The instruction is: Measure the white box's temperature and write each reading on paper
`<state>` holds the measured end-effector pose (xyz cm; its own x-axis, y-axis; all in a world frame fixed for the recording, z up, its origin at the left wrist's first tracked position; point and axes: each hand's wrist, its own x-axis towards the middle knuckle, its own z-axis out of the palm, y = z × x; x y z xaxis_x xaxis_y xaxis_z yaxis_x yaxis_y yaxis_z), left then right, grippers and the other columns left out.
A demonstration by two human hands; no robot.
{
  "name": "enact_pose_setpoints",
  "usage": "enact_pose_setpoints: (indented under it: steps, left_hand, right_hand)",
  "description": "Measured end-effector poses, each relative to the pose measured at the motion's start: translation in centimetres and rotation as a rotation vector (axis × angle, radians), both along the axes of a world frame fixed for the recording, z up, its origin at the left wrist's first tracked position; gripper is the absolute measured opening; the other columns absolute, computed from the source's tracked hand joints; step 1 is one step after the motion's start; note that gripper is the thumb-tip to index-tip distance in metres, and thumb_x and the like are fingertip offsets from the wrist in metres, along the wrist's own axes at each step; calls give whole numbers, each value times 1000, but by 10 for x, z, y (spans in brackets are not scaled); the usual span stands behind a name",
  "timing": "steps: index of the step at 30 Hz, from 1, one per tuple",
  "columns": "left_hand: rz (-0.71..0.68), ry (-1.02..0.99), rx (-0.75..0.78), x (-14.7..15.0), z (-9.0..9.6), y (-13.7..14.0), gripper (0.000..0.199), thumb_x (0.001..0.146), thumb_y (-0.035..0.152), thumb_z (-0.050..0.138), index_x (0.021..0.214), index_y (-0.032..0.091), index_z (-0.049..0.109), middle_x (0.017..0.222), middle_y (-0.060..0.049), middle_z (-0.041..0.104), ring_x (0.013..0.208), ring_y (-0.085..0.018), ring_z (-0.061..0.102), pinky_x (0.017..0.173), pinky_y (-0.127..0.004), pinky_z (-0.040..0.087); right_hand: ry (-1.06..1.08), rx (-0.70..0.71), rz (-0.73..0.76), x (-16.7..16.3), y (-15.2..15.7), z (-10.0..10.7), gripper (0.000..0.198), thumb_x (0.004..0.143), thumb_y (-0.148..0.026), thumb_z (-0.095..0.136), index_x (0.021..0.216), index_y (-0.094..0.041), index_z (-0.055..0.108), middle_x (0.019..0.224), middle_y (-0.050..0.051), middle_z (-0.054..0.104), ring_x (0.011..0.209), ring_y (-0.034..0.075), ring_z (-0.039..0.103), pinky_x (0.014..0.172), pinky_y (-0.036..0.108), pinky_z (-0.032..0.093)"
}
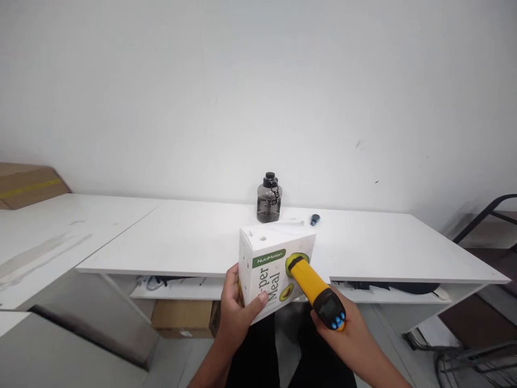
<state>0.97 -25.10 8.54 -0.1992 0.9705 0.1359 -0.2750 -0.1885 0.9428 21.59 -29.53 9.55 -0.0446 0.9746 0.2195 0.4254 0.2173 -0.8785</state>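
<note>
My left hand (238,312) grips a white meal box (264,280) by its lower left side, thumb across the front. The box is tilted and bears a green "NutriMotion" label and avocado pictures; its top faces up at me. In my right hand (347,331) is a yellow and black infrared thermometer (313,283), pistol-shaped, with a small dark screen and blue buttons on its rear. Its nose points at the printed avocado on the box front, close to it; I cannot tell if they touch. The thermometer's handle is hidden by my fingers.
On the white table (181,231), by the wall, stand a dark see-through water bottle (269,199) and a small blue-black item (315,219). A cardboard box (30,186) lies at far left, another carton (181,318) below the shelf. A black metal frame (484,215) stands at right.
</note>
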Motion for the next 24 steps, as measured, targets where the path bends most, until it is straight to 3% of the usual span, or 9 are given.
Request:
enact_pose_setpoints:
  steps: [8, 16, 24]
  left_hand:
    - [-143, 32, 29, -14, -18, 6, 81, 60, 37, 82, 127, 18, 39, 102, -12, 72, 89, -29, 71, 73, -38, 60]
    - [-109, 11, 33, -12, -16, 3, 81, 60, 39, 82, 127, 18, 42, 105, -13, 72, 92, -29, 71, 74, -37, 59]
    - [-122, 32, 0, -13, -18, 5, 84, 57, 40, 84, 127, 19, 42, 104, -12, 72, 91, -29, 70, 75, -39, 60]
  right_hand:
    - [-12, -22, -4, -1, -5, 7, 17, 77, -17, 59, 93, -21, 59, 84, -1, 66, 74, 17, 61, 65, 23, 50]
    - [-30, -32, -9, -2, -8, 15, 26, 77, -21, 61, 103, -22, 62, 87, 1, 69, 78, 19, 65, 68, 25, 53]
    - [-12, -51, -2, -1, -5, 6, 19, 79, -20, 60, 97, -22, 62, 84, 0, 66, 75, 19, 61, 68, 27, 50]
